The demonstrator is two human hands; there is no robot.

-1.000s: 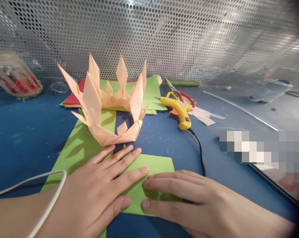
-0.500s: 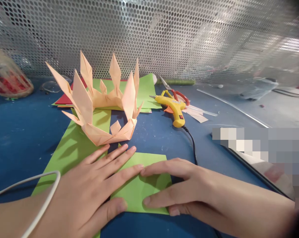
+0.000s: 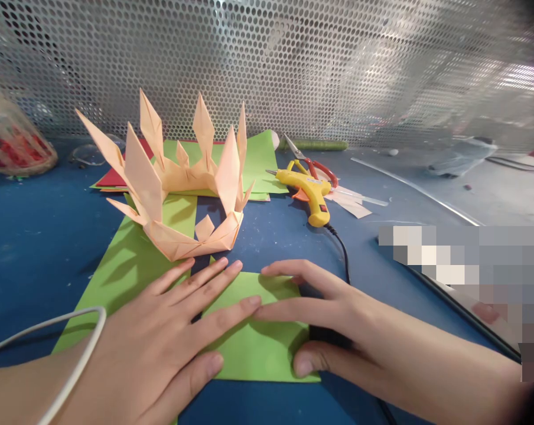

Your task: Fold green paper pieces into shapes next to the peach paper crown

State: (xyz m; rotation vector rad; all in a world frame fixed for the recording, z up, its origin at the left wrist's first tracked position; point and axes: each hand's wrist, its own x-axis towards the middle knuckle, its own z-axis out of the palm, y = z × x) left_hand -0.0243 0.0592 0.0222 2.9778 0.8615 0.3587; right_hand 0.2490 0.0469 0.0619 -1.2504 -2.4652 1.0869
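Note:
A folded piece of green paper (image 3: 258,348) lies on the blue table (image 3: 36,236) close to me. My left hand (image 3: 169,336) lies flat on its left part, fingers spread and stretched out. My right hand (image 3: 333,319) rests on its right edge with the fingers extended and the thumb pressing the near corner. Just beyond the hands stands a peach folded-paper crown with tall spikes (image 3: 178,183), sitting on a long green sheet (image 3: 125,265).
A yellow glue gun (image 3: 311,192) with a black cord lies right of the crown, red-handled scissors (image 3: 313,165) behind it. Red and green sheets (image 3: 262,159) are stacked at the back. A perforated metal wall (image 3: 293,59) closes the far side. A white cable (image 3: 72,330) crosses my left forearm.
My right hand has slid rightwards along the green paper to its right edge, its fingers now spread wider. The left hand stays flat in place.

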